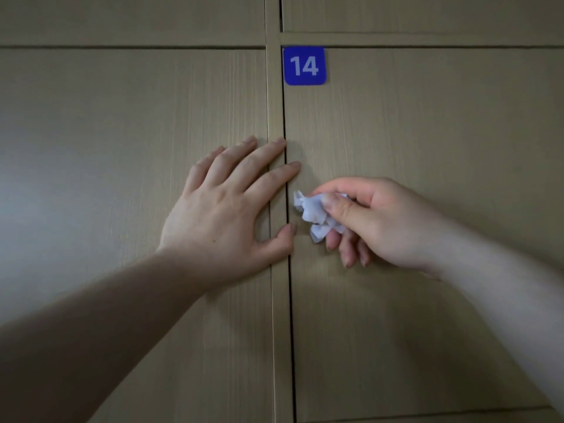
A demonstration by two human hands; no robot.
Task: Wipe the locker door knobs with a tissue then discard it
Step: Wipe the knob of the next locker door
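Pale wood-grain panels fill the view: a bank of locker doors, with the door (427,209) on the right marked by a blue number plate (304,65) reading 14. A narrow upright strip (276,102) separates it from the neighbouring door (122,148) on the left.

The left hand (225,206) lies flat and spread wide, holding nothing, its palm on the left door and its fingertips reaching across the strip to the edge of door 14. The right hand (366,221) pinches a crumpled white tissue (317,215) between thumb and fingers, held against or just off door 14, close beside the seam.

No knob is visible anywhere on these doors; if one sits under the tissue or the right hand, it is hidden. So I cannot tell whether a knob is being wiped now or how many are done. The tissue looks well crumpled, which suggests use, but that is only a guess. Plainly left is the discarding: the tissue is in hand and no bin is in view.
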